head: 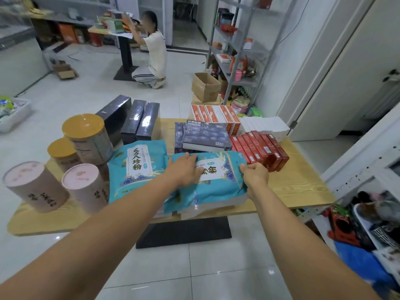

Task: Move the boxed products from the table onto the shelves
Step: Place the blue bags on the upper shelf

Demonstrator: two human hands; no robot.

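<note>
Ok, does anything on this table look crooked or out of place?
Yes: the right teal bag lies crooked compared with the left teal bag beside it, its near end at the front edge of the table. The left hand rests flat on it; the right hand grips its side.

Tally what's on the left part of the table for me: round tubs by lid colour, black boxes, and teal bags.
yellow-lid tubs: 2
pink-lid tubs: 2
black boxes: 3
teal bags in view: 2
total: 9
</note>
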